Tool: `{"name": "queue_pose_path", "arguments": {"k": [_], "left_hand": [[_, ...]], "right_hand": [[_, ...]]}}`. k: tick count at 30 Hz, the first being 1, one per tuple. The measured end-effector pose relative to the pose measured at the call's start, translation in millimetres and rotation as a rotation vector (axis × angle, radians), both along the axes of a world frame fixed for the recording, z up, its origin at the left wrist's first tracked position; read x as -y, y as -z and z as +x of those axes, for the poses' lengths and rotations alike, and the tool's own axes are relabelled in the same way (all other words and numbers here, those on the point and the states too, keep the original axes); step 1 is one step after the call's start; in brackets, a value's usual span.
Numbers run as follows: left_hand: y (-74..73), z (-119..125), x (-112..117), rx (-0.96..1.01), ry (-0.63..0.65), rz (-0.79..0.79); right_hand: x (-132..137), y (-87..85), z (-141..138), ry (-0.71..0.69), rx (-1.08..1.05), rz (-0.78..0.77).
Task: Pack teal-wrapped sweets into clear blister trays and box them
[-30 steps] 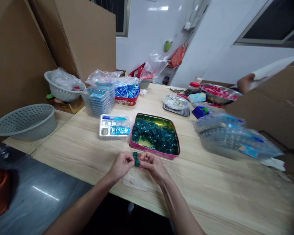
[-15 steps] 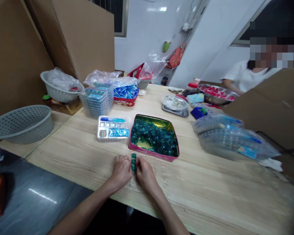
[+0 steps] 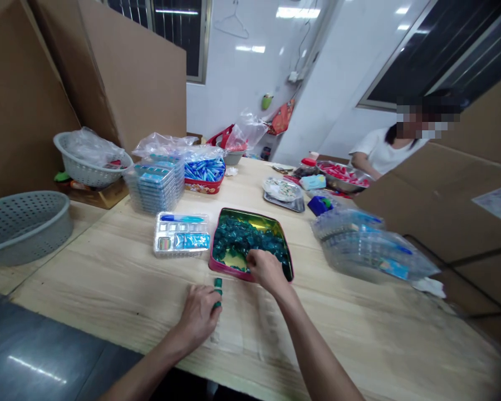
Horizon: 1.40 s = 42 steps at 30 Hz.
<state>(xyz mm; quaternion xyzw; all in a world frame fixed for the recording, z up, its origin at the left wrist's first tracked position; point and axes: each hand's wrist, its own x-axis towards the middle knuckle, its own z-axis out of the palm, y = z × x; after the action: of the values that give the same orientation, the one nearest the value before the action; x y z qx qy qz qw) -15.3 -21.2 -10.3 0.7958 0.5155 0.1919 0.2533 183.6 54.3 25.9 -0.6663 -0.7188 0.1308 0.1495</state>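
My left hand [image 3: 200, 314] rests on the wooden table [image 3: 108, 278], fingers curled against a short row of small green blocks [image 3: 217, 291] that it holds in place at its thumb side. My right hand [image 3: 266, 267] reaches into the pink-rimmed tin [image 3: 284, 231] filled with dark teal pieces [image 3: 237, 239], fingers closed down among them; what they hold is hidden. A clear compartment tray [image 3: 181, 235] with a blue pen-like item lies just left of the tin.
Stacked clear trays [image 3: 154, 181], a red box of blue sticks [image 3: 202, 170], grey baskets [image 3: 20, 223], bagged clear trays [image 3: 367, 245] and cardboard boxes [image 3: 434, 195] ring the table. Another person [image 3: 384, 147] sits at the far right by a metal bowl [image 3: 342, 175].
My right hand left the green blocks and moved forward into the tin. My left hand stayed at the blocks. The camera tilted up and the other person came into view.
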Motion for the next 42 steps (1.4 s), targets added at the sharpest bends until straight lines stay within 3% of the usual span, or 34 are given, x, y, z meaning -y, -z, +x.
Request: {"name": "queue_pose_path", "arguments": {"k": [4,8,13,17,21,23,26,29,34,42], "left_hand": [[3.6,3,-1,0.015,-0.023,-0.021],[3.1,2,-3,0.016,-0.024,-0.031],[1.9,1,-3,0.031,-0.028,-0.04],[-0.5,-1,-1,0.117,-0.152,0.041],[-7.6,2,-6,0.375,-0.224,0.06],[-10.7,8,-10,0.593,-0.238,-0.057],[-13.1,21,-12,0.916,-0.247,-0.28],[-13.9,28,-9,1.082,-0.281,-0.413],[-15.4,24,-2,1.254,-0.425,-0.472],[-11.6,23,5,1.266,-0.447,-0.445]], "right_hand": [[-25,11.7,1,-0.048,-0.009,-0.119],[-27,23.6,-2,-0.097,-0.109,-0.147],[-24,23.9,1,-0.111,-0.246,-0.125],[-21,20.2,10,-0.063,-0.373,-0.053],[-5,9.8,14,0.005,-0.858,-0.07],[10,1.6,8,0.003,-1.063,-0.142],[32,-7.4,-7,-0.056,-1.181,-0.252],[50,-6.1,-22,-0.078,-1.207,-0.266],[69,9.8,-37,0.012,-1.146,-0.096],[87,13.2,-50,0.02,-0.881,0.145]]}}
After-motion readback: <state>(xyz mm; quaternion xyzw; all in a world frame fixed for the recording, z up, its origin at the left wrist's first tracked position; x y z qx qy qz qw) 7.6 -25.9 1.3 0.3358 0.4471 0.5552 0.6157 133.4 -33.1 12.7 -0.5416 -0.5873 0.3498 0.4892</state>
